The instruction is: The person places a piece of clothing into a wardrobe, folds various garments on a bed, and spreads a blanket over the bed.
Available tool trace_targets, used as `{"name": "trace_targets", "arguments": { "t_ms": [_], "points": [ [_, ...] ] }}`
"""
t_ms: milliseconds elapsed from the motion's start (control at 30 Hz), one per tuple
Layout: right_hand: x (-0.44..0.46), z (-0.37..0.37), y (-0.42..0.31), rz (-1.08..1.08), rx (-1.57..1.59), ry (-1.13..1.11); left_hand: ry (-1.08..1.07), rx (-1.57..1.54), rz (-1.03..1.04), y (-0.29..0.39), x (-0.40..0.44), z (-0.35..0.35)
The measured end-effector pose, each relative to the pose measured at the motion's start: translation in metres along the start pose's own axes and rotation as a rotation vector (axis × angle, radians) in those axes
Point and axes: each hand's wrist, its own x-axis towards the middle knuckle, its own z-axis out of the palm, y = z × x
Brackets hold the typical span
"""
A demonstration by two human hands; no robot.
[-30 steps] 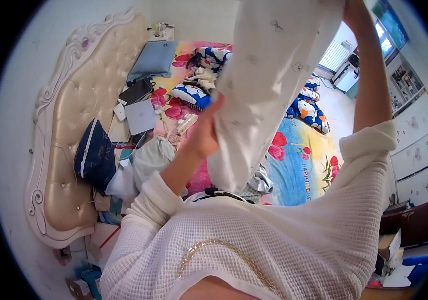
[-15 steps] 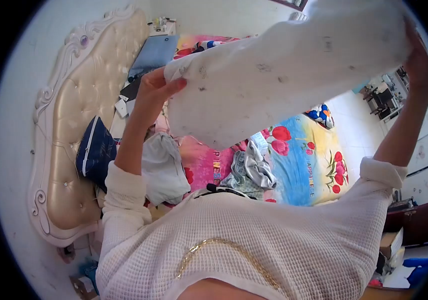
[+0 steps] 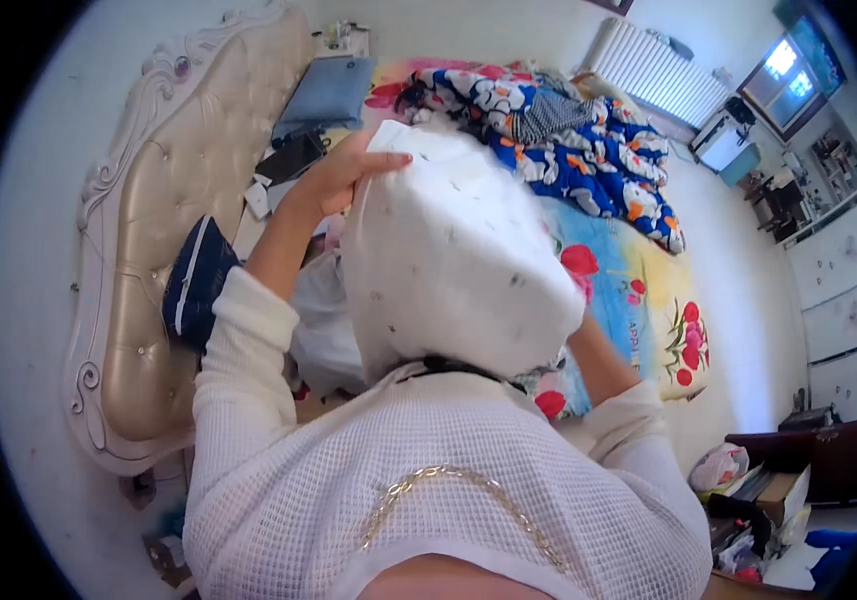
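Note:
A white cloth (image 3: 454, 260) with small dark printed figures hangs bunched and rounded in front of my chest, above the bed. Its exact kind I cannot make out. At its upper left corner, my left hand (image 3: 351, 172) pinches the edge, thumb on the near face. My right hand is behind the cloth's lower right side; only the wrist and forearm (image 3: 604, 360) show, so its fingers are hidden. Pale folded fabric (image 3: 326, 325) lies on the bed beside the cloth, partly covered by it.
The flowered bedsheet (image 3: 599, 235) carries a crumpled blue patterned quilt (image 3: 584, 160) and a blue-grey pillow (image 3: 324, 92). A tufted headboard (image 3: 214, 190) and a navy cushion (image 3: 201, 285) stand at left. White drawers (image 3: 849, 315) and an open box of items (image 3: 764, 500) are at right.
The cloth, earlier stretched wide up to the right, has come down and gathered before my chest. My right hand has moved down and inward, behind it. My left hand stays on its corner.

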Motion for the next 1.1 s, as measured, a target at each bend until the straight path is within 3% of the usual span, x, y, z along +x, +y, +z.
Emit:
{"name": "trace_targets", "arguments": {
  "t_ms": [67,133,167,200,333,400,600,667,700,767,833,867,933,967,1000,1067,1100],
  "points": [
    [0.002,0.002,-0.002,0.014,0.077,-0.047,0.03,-0.051,-0.061,-0.022,0.005,-0.009],
    [0.006,0.003,-0.013,0.01,0.131,-0.089,0.189,0.057,-0.091,-0.048,0.005,-0.008],
    [0.008,0.001,-0.021,0.003,0.154,-0.109,0.017,0.077,-0.105,-0.073,0.01,-0.019],
    [0.011,0.0,-0.029,-0.005,0.174,-0.132,0.076,0.161,-0.022,-0.077,0.004,-0.015],
    [0.027,-0.007,-0.066,-0.022,0.24,-0.239,0.191,0.118,0.232,-0.06,0.01,-0.029],
    [0.035,-0.015,-0.091,-0.03,0.26,-0.305,0.223,-0.008,0.165,-0.043,0.013,-0.034],
    [0.033,-0.028,-0.14,-0.041,0.278,-0.481,0.236,0.074,0.263,-0.015,0.027,-0.039],
    [0.01,-0.011,-0.133,-0.435,-0.639,-0.204,0.232,0.153,0.302,-0.022,0.015,-0.032],
    [0.009,-0.01,-0.116,-0.226,0.024,-0.342,0.231,0.153,0.302,-0.03,0.007,-0.029],
    [0.014,-0.032,-0.06,-0.456,-0.824,-0.341,0.255,0.362,0.265,-0.061,-0.011,-0.024],
    [-0.005,-0.017,0.009,-0.326,-0.508,-0.312,0.195,0.274,0.054,-0.107,-0.033,-0.021],
    [0.006,-0.036,0.077,-0.485,-0.962,-0.267,0.188,0.312,-0.031,-0.145,-0.041,-0.028],
    [-0.024,-0.007,0.14,-0.406,-0.887,-0.275,0.277,0.48,-0.187,-0.212,-0.059,-0.027],
    [-0.035,0.015,0.147,0.064,-0.078,-0.343,0.284,0.227,-0.28,-0.268,-0.067,-0.039],
    [-0.047,0.037,0.153,0.461,0.752,-0.087,0.299,0.162,-0.402,-0.28,-0.072,-0.028],
    [-0.046,0.042,0.227,0.531,0.824,-0.155,0.454,0.193,-0.595,-0.331,-0.085,-0.019],
    [-0.042,0.041,0.267,0.628,0.525,-0.063,0.432,0.214,-0.686,-0.368,-0.095,-0.024]
  ]
}}
